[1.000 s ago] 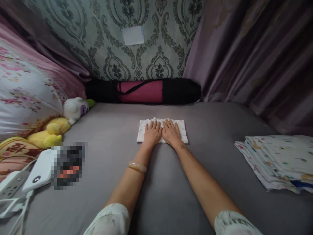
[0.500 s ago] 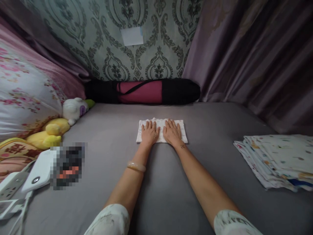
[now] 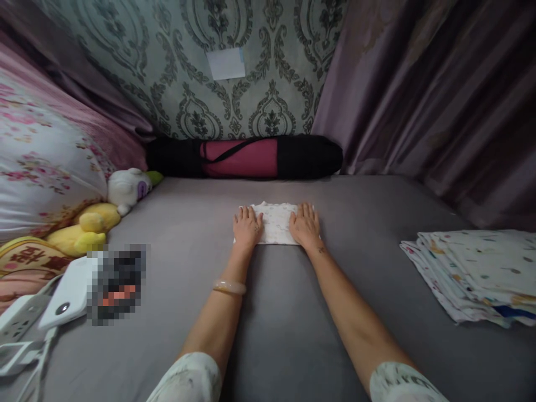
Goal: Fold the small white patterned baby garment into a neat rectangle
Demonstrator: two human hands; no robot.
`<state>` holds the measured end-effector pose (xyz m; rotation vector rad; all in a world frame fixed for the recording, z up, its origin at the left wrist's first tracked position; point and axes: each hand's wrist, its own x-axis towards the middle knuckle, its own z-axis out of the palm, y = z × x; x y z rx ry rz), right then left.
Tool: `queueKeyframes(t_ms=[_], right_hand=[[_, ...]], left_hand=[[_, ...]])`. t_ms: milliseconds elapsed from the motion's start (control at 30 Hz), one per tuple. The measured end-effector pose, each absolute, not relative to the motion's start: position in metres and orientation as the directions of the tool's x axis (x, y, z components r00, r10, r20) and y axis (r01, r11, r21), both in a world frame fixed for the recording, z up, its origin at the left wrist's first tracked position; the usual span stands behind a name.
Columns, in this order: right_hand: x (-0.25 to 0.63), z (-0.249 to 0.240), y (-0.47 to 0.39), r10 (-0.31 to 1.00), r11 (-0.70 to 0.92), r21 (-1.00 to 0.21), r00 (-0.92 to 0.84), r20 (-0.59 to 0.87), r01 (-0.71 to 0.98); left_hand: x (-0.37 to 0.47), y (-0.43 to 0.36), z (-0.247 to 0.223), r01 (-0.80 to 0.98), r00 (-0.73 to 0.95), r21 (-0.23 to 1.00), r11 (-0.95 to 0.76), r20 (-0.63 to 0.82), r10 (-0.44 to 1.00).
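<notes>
A white, faintly patterned cloth, folded into a rectangle, lies flat on the grey bed sheet. My left hand rests palm down over its left end, fingers stretched out. Over the right end lies my right hand, also flat with fingers extended. The cloth's middle shows between the two hands, while its outer ends are partly hidden beneath them. A pale bangle circles my left forearm.
At the right is a stack of folded patterned cloths. A black and pink long bag lies along the wall. Plush toys, a white power bank and a power strip with cables sit at the left.
My hands have slid apart across the cloth, the left one leftward and the right one rightward. More of the cloth's middle shows now.
</notes>
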<state>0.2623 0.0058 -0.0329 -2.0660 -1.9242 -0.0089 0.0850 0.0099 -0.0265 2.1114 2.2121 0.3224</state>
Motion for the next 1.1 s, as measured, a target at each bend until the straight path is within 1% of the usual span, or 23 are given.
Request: queueKeyframes(t_ms=[167,367,467,633,767,933,1000,1100], right_hand=[[0.276,-0.036,0.006,0.980,-0.066,-0.219,0.104,0.168,0.973],[0.278,-0.038,0.007,0.982,-0.065,-0.212,0.100,0.158,0.975],[0.277,-0.032,0.007,0.982,-0.070,-0.209,0.104,0.157,0.975],[0.273,-0.030,0.006,0.973,0.004,-0.183,0.039,0.228,0.983],[0.274,-0.041,0.008,0.982,0.011,-0.181,0.024,0.185,0.983],[0.273,-0.037,0.012,0.990,-0.021,-0.187,0.047,0.136,0.982],[0.268,-0.030,0.013,0.988,-0.019,-0.182,0.046,0.148,0.983],[0.257,-0.024,0.014,0.984,0.033,-0.172,-0.002,0.178,0.984]], left_hand=[[0.072,0.011,-0.030,0.980,-0.055,0.195,0.046,0.039,0.998],[0.068,0.012,-0.032,0.971,-0.032,0.240,0.023,0.032,0.999],[0.066,0.015,-0.029,0.959,-0.037,0.283,0.029,0.023,0.999],[0.061,0.019,-0.027,0.940,-0.034,0.342,0.007,0.071,0.997],[0.059,0.020,-0.030,0.924,0.017,0.381,-0.035,0.050,0.999],[0.056,0.023,-0.029,0.882,-0.007,0.471,-0.014,0.044,0.999],[0.054,0.025,-0.029,0.858,-0.022,0.513,-0.017,0.070,0.997],[0.051,0.029,-0.031,0.828,-0.027,0.557,-0.067,0.160,0.987]])
